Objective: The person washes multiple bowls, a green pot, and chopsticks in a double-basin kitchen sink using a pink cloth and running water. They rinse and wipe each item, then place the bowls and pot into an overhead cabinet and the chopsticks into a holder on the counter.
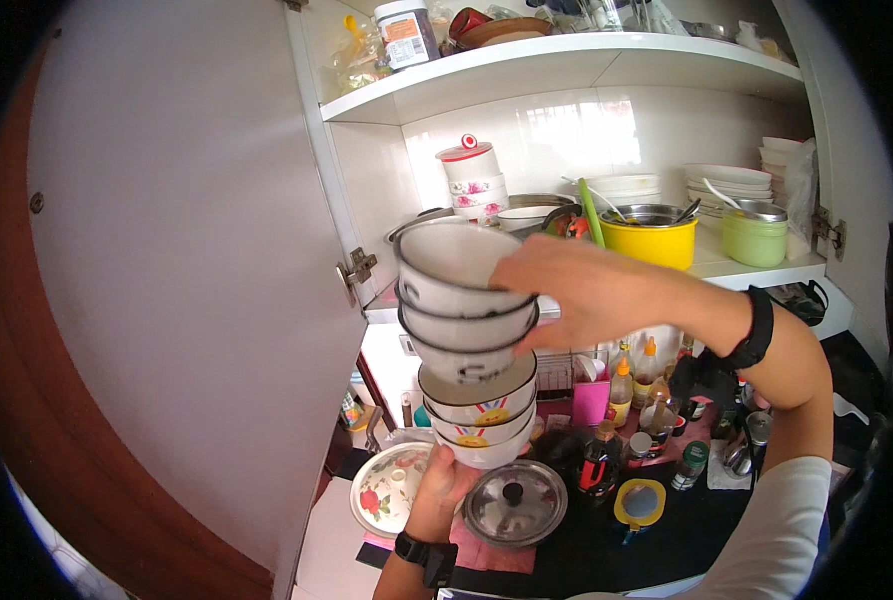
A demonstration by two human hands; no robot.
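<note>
My right hand [566, 289] grips a stack of white bowls with dark rims [457, 326] by its right side, thumb low and fingers at the top bowl's rim. These bowls are slightly blurred and bear dark markings. Directly below, my left hand [446, 474] supports from underneath a second stack of white bowls with thin dark rims and colourful medal-like prints [484, 416]. The upper stack overlaps the mouth of the lower one; whether they touch I cannot tell. Both stacks are in front of the open wall cupboard's lower shelf [769, 268].
An open cupboard door [183, 247] stands at left. The shelf holds a yellow pot [649, 241], a light green container [754, 236], stacked plates [728, 180] and lidded floral bowls [476, 184]. Below are a floral lidded dish [386, 487], a metal pot lid [516, 514] and several condiment bottles [621, 394].
</note>
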